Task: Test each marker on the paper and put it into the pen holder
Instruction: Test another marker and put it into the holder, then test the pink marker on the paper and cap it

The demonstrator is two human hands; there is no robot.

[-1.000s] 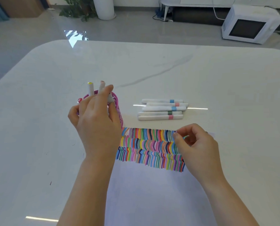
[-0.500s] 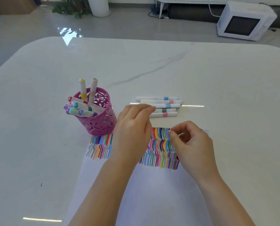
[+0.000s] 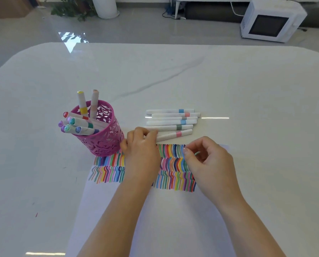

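White marble surface (image 3: 247,89), rounded far corners, wide room behind and right of work. I see paper (image 3: 173,219) near me, coloured strokes across its far end. Pink perforated pen holder (image 3: 103,141) on its far-left corner holds capped markers (image 3: 75,125). Loose white markers (image 3: 171,119) lie in row just beyond paper. Left hand (image 3: 142,151) fingers curl round end of nearest, pink-banded marker (image 3: 173,135). Right hand (image 3: 208,164) pinches small green piece (image 3: 197,153).
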